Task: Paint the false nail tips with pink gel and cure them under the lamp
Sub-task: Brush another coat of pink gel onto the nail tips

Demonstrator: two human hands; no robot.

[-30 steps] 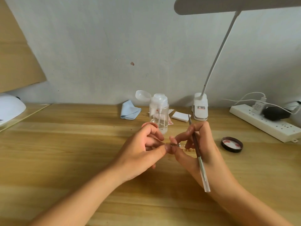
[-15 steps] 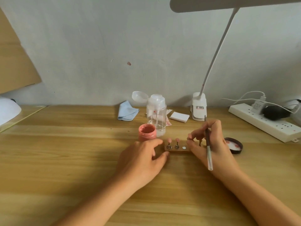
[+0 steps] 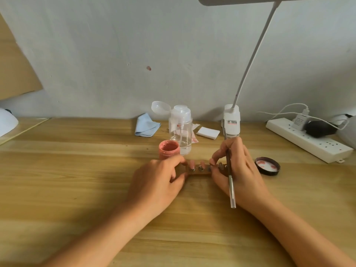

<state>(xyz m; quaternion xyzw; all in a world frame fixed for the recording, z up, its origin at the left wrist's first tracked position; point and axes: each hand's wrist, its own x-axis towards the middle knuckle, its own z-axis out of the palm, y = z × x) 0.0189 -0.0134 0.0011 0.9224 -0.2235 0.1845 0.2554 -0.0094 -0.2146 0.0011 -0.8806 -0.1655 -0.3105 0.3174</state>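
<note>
A small brown wooden holder [image 3: 200, 171] lies on the desk with pink nail tips [image 3: 196, 163] standing on metal pegs. My left hand [image 3: 159, 180] grips the holder's left end between thumb and fingers. My right hand [image 3: 237, 170] covers the holder's right end; it holds a brush [image 3: 230, 180] with a dark handle and clear end, and its fingertips pinch a nail tip on a peg there. An open jar of pink gel [image 3: 169, 149] stands just behind the holder. At the far left edge sits the white curing lamp [image 3: 7, 123], partly out of view.
The jar's black lid [image 3: 267, 166] lies right of my right hand. Behind the jar stand a clear pump bottle [image 3: 180, 130], a blue cloth [image 3: 146, 125], white pads [image 3: 208, 132] and a clip desk lamp [image 3: 232, 122]. A power strip [image 3: 308, 140] runs along the right.
A second ago both hands were raised, holding a nail tip between them. They have come down to the desk and now sit at the two ends of the holder; the view shifted slightly.
</note>
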